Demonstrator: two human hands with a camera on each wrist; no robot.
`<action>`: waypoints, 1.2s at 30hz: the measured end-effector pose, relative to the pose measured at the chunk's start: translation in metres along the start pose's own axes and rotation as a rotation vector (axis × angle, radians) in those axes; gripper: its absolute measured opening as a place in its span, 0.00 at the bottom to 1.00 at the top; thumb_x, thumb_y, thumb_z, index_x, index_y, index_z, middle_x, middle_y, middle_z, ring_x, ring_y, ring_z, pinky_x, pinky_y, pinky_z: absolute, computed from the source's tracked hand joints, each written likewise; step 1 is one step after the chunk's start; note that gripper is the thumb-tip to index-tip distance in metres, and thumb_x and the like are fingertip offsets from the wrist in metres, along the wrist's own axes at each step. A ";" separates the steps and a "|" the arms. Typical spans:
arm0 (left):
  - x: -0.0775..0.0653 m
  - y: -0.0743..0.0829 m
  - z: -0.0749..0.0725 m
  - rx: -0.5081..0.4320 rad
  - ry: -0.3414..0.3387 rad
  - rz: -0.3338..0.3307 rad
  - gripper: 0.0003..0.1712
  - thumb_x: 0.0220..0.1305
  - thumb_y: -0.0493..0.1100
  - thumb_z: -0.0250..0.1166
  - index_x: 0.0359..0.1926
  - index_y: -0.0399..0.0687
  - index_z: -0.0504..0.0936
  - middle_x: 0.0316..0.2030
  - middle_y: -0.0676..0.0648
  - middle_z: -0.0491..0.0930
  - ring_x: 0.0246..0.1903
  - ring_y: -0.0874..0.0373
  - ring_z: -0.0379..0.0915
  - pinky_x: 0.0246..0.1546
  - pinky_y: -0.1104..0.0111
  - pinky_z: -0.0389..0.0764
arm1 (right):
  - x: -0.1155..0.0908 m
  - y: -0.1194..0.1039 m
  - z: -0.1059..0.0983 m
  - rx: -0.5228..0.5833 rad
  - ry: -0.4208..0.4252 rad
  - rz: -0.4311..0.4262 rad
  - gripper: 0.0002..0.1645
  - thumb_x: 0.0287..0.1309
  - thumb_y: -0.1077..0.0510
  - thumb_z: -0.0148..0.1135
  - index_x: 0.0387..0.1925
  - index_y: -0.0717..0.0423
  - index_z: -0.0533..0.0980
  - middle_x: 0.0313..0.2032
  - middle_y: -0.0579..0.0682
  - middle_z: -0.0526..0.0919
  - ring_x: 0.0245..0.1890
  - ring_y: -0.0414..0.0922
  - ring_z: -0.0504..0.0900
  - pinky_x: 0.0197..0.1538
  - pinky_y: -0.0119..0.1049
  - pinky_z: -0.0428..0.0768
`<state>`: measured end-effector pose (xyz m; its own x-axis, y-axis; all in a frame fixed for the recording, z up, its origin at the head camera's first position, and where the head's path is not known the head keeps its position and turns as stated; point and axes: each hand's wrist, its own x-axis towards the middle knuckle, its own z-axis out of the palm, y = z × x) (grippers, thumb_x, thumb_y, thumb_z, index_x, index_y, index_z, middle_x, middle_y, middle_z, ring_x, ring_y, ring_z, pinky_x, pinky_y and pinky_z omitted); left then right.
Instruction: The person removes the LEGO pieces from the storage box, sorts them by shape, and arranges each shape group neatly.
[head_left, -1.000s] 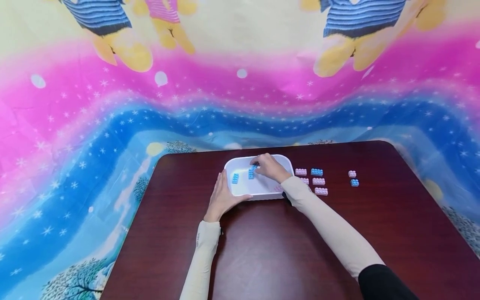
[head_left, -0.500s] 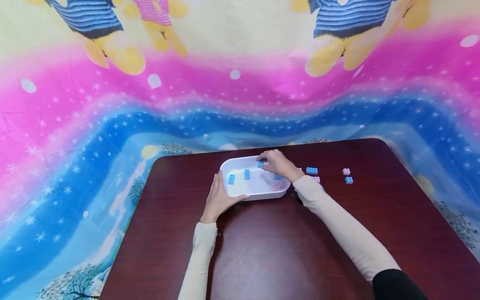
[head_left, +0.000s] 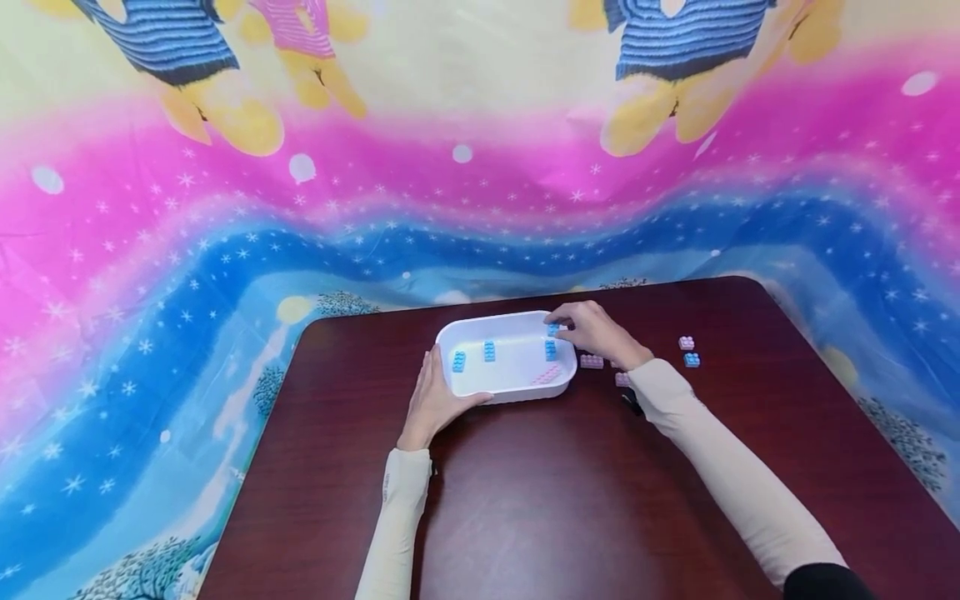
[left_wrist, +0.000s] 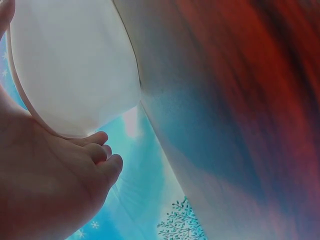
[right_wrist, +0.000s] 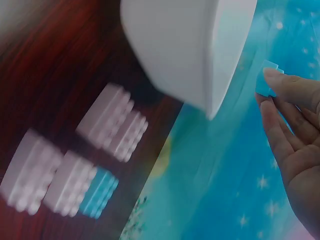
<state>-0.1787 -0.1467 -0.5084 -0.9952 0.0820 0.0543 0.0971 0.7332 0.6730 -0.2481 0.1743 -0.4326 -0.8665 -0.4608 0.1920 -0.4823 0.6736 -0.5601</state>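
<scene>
A white tray (head_left: 457, 394) stands near the table's back edge. My left hand (head_left: 433, 402) grips its near left corner, the thumb along the front rim and the fingers against the left side. In the left wrist view the palm (left_wrist: 55, 175) lies against the tray's outer wall. My right hand (head_left: 597, 330) is over the tray's back right corner and pinches a blue toy brick (right_wrist: 267, 79) between thumb and fingertips. Inside the tray lie a blue brick (head_left: 458, 361) at left, another blue brick (head_left: 489, 350), a third blue brick (head_left: 551, 351) at right, and pink bricks (head_left: 547, 376).
On the table (head_left: 525, 500) right of the tray are several pink bricks (head_left: 592, 362), partly hidden by the right hand. A blue brick (right_wrist: 99, 194) lies among them. Farther right sit a small pink brick (head_left: 686, 342) and a small blue brick (head_left: 692, 360). A patterned cloth (head_left: 465, 208) hangs behind.
My right hand has moved right, from above the tray's middle to its back right corner, carrying the blue brick. The blue bricks at left and middle are uncovered. The left hand keeps its hold.
</scene>
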 end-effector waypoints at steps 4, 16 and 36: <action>-0.001 0.000 0.001 -0.003 0.002 0.006 0.80 0.48 0.67 0.83 0.85 0.39 0.41 0.83 0.33 0.46 0.82 0.38 0.41 0.77 0.43 0.56 | -0.020 0.013 -0.011 0.037 0.033 0.017 0.17 0.62 0.73 0.72 0.52 0.68 0.86 0.50 0.64 0.88 0.47 0.57 0.89 0.50 0.50 0.87; -0.003 -0.001 0.000 -0.008 0.007 0.017 0.80 0.49 0.66 0.83 0.85 0.39 0.41 0.83 0.34 0.47 0.82 0.38 0.41 0.77 0.43 0.56 | -0.066 0.057 -0.027 -0.006 0.034 0.083 0.15 0.61 0.72 0.72 0.50 0.67 0.87 0.47 0.64 0.89 0.46 0.58 0.88 0.51 0.57 0.85; -0.001 0.000 0.001 0.002 0.009 0.019 0.80 0.49 0.65 0.83 0.85 0.39 0.41 0.83 0.33 0.47 0.82 0.37 0.41 0.77 0.43 0.56 | -0.142 0.118 -0.048 -0.030 -0.015 0.217 0.16 0.64 0.72 0.70 0.53 0.66 0.86 0.51 0.67 0.86 0.50 0.62 0.84 0.51 0.59 0.85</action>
<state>-0.1776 -0.1463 -0.5092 -0.9932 0.0900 0.0737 0.1162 0.7331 0.6701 -0.1879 0.3469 -0.4877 -0.9486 -0.3113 0.0569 -0.2880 0.7748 -0.5628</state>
